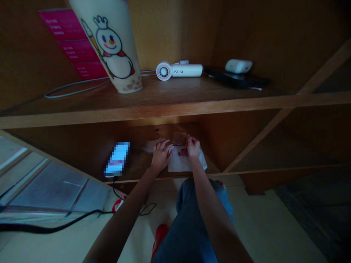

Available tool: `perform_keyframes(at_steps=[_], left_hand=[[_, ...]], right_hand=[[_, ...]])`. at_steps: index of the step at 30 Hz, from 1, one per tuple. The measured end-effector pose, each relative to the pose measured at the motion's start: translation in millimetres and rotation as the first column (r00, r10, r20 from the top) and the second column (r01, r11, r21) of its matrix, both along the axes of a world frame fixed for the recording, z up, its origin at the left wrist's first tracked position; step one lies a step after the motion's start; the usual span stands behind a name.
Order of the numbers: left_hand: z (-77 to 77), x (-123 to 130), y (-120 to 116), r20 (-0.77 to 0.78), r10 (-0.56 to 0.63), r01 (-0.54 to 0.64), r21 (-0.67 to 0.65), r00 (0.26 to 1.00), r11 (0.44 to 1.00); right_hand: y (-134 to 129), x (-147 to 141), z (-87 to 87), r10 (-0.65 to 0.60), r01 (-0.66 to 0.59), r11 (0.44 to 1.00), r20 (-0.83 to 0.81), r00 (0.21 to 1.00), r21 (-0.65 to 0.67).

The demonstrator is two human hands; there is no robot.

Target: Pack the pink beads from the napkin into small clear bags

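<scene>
The fingers point(163, 146) of the left hand point(161, 155) are loosely spread and curved downward, resting at the left edge of a white tissue point(187, 165) with no clear grip on anything. The fingers point(189, 140) of the right hand point(193, 147) are drawn together above a small cluster of red bits point(182, 153), but it is too small to tell whether they pinch anything. The tissue lies on the lower wooden shelf point(137, 175), near its front edge, with the red bits on it and a translucent packet point(179, 138) just beyond. A pale, blurred scrap point(151, 145) sits just left of the left hand. Farther left lies a pixelated, lit phone point(117, 159) with a black cable point(113, 185) running off the near edge. On the shelf above stand a tilted snowman cup point(105, 45), a white handheld fan point(179, 70), and a white earbud case point(238, 66) on a dark pad point(236, 78).
</scene>
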State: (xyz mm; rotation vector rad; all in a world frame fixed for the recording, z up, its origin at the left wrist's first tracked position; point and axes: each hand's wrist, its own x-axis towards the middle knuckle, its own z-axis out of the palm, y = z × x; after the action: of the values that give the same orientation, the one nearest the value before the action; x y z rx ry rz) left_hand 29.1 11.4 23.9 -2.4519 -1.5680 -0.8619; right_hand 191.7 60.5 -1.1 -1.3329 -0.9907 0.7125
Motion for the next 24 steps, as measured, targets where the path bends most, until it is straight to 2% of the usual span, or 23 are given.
perform_keyframes(at_steps=[4,9,17,24], left_hand=[[-0.9,22.9,1.8,-0.16,-0.082,0.071,-0.071,0.984,0.995],[-6.8,40.5,10.5,-0.241,-0.091,0.057,-0.144,0.966,0.988],[-12.4,44.8,19.6,-0.241,-0.103,0.049,-0.22,0.965,0.974],[-15.2,47.0,23.1,-0.214,-0.074,0.028,-0.21,0.974,0.977]], right_hand=[[-1.6,2.1,5.4,0.021,-0.01,0.998,-0.171,0.985,0.063],[-3.4,7.7,10.0,0.018,-0.001,0.999,-0.353,0.935,0.048],[-12.7,20.8,17.8,-0.054,0.054,0.998,-0.542,0.839,-0.016],[-22.0,30.9,23.5,-0.092,0.099,0.995,-0.562,0.822,-0.018]])
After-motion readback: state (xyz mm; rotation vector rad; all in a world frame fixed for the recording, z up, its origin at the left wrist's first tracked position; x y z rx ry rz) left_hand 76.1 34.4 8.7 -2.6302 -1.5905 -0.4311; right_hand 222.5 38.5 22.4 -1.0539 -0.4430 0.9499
